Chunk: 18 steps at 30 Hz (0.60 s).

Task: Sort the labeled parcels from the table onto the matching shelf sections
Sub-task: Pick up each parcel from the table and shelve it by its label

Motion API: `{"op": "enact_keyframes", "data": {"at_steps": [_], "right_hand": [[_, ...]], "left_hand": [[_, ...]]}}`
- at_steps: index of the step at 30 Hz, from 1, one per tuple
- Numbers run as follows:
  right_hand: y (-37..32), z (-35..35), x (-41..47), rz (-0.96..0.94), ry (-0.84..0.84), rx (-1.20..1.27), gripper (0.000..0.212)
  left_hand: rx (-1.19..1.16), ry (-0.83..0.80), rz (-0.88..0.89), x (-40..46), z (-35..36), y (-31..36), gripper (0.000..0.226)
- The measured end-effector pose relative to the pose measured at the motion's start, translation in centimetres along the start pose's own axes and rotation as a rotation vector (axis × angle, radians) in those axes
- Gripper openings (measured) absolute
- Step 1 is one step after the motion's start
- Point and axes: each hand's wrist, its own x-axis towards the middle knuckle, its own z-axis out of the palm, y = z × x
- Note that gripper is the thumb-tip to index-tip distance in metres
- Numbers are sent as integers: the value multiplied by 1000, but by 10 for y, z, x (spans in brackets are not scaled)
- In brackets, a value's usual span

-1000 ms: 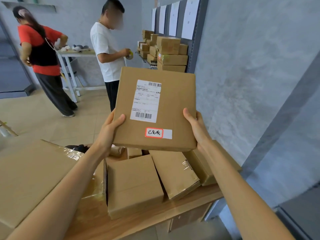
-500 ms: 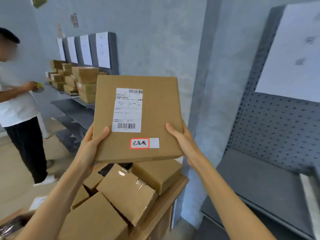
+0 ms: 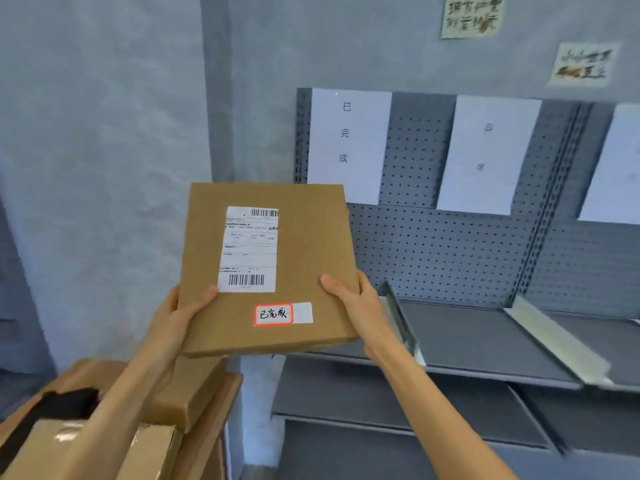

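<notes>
I hold a flat brown cardboard parcel (image 3: 304, 251) upright in front of me, its face towards me. It carries a white shipping label and a small red-framed handwritten tag (image 3: 273, 314). My left hand (image 3: 180, 313) grips its lower left edge, thumb on the front. My right hand (image 3: 356, 303) grips the lower right edge the same way. Behind it stands a grey pegboard shelf unit (image 3: 450, 258) with white paper signs; the leftmost sign (image 3: 346, 140) shows the same three characters as the tag. The shelf board (image 3: 467, 337) below that sign is bare.
Metal dividers (image 3: 401, 320) split the shelf board into sections; a second sign (image 3: 488, 154) hangs further right. More brown parcels (image 3: 187, 393) lie on the wooden table at lower left. A lower shelf (image 3: 381, 393) sits beneath. Grey wall fills the left.
My view has swung right, away from the person and the far shelves, onto the near shelf unit. The parcel stays in both hands and now sits before the leftmost section.
</notes>
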Motion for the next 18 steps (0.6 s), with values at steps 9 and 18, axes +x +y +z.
{"op": "enact_keyframes", "data": {"at_steps": [9,18], "right_hand": [[5,-82,-23,4,163,-14,63],[20,-112,10,46,168,-25,58]], "left_hand": [[35,-159,-20,-8,84,-8,72],[106,-127,-72,14,119,-20,68]]}}
